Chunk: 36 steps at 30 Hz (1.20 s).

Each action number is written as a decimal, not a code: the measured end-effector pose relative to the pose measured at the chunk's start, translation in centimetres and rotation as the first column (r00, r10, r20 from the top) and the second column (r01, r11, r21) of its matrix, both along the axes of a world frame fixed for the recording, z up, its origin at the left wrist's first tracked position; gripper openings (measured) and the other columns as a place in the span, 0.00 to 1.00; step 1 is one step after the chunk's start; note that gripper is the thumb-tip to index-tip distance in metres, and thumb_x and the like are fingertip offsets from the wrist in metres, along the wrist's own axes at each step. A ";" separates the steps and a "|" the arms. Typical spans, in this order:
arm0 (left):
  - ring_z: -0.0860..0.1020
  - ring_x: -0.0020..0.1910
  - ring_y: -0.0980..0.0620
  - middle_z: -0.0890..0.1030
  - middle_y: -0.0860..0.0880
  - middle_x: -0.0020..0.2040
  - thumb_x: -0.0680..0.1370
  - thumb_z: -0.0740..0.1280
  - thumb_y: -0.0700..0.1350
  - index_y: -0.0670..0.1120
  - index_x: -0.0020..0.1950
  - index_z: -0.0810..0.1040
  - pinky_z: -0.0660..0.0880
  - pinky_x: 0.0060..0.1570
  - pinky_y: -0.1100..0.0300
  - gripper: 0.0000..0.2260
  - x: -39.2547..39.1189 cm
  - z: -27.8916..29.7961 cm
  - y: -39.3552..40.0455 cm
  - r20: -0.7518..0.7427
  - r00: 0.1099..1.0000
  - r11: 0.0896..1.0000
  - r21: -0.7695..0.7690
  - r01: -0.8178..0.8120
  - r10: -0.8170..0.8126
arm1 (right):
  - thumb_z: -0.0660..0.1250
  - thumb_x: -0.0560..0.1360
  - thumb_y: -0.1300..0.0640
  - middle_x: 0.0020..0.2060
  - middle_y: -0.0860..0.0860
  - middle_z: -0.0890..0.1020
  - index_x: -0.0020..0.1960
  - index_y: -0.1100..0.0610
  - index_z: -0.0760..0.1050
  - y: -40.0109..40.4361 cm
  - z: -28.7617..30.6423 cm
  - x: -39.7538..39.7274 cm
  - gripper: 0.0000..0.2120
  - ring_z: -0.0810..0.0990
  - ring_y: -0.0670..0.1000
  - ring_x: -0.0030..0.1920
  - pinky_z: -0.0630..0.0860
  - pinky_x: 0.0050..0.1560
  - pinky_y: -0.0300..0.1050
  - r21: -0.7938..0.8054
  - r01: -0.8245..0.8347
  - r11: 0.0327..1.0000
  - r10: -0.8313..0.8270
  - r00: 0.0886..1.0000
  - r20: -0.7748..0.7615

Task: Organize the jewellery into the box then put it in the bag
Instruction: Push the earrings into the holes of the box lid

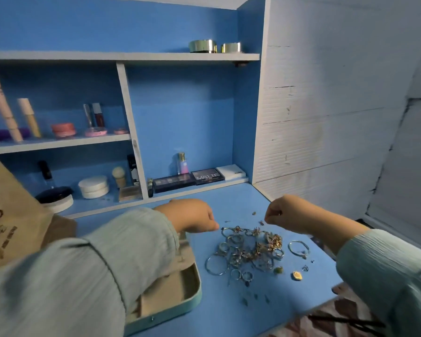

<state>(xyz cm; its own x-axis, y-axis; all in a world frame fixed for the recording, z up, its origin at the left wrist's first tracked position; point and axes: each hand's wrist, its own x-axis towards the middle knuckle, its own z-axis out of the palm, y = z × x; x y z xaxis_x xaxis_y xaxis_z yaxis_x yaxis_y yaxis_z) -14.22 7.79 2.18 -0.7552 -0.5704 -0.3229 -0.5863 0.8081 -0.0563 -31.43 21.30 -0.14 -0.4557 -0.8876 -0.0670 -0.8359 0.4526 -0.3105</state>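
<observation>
A tangled pile of jewellery (249,250), with rings, hoops and chains, lies on the blue desk (229,307). Small loose pieces are scattered around it. To its left lies the open teal jewellery box (191,294) with a beige lining, partly hidden by my left sleeve. My left hand (192,216) hovers over the box's far end, fingers curled down beside the pile's left edge; whatever is under them is hidden. My right hand (287,214) is above the pile's far right, fingers curled and pinching a tiny shiny piece. The brown paper bag (12,215) stands at the far left.
Blue shelves behind the desk hold cosmetics: palettes (187,182), a small bottle (183,163), powder jars (93,187) and tubes. Two metal tins (203,46) sit on the top shelf. A white wall closes the right side. The desk's front edge runs at lower right.
</observation>
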 end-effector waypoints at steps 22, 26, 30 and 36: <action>0.74 0.49 0.56 0.80 0.53 0.55 0.79 0.62 0.47 0.51 0.57 0.78 0.68 0.47 0.63 0.09 -7.1 -5.9 -5.5 -0.194 0.978 0.994 0.059 0.091 -0.078 | 0.62 0.77 0.63 0.57 0.49 0.78 0.59 0.53 0.77 -1.0 -5.3 -7.3 0.13 0.75 0.49 0.57 0.70 0.58 0.38 -0.019 0.052 0.998 -0.049 0.991 0.125; 0.74 0.47 0.55 0.81 0.53 0.52 0.78 0.64 0.49 0.50 0.55 0.80 0.67 0.44 0.63 0.09 -7.2 -6.1 -5.1 -0.213 0.974 0.996 0.029 0.082 -0.074 | 0.63 0.77 0.62 0.56 0.48 0.78 0.59 0.53 0.76 -0.6 -5.8 -7.1 0.12 0.75 0.48 0.56 0.71 0.60 0.41 -0.067 0.055 0.996 -0.043 0.986 0.159; 0.75 0.49 0.54 0.81 0.52 0.51 0.77 0.65 0.51 0.50 0.53 0.80 0.69 0.45 0.62 0.08 -7.2 -6.3 -5.0 -0.226 0.972 0.998 -0.003 0.069 -0.068 | 0.64 0.77 0.61 0.54 0.47 0.78 0.53 0.50 0.77 -0.4 -6.0 -7.2 0.08 0.75 0.48 0.55 0.71 0.57 0.40 -0.101 0.034 0.994 -0.017 0.986 0.168; 0.74 0.47 0.54 0.80 0.53 0.50 0.77 0.65 0.50 0.51 0.51 0.79 0.69 0.43 0.61 0.07 -7.2 -6.7 -4.8 -0.232 0.970 0.997 -0.047 0.062 -0.071 | 0.65 0.76 0.61 0.55 0.47 0.76 0.46 0.47 0.75 0.4 -6.2 -7.3 0.08 0.74 0.48 0.56 0.71 0.61 0.43 -0.126 -0.070 0.990 0.093 0.978 0.188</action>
<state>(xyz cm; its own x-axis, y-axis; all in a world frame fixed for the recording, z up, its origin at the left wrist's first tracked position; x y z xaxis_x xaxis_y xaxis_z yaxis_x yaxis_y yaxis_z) -21.42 2.98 -4.48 -0.8438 -0.5249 -0.1116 -0.5318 0.8457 0.0436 -38.71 21.70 -6.35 -0.3699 -0.9282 -0.0397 -0.7875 0.3359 -0.5168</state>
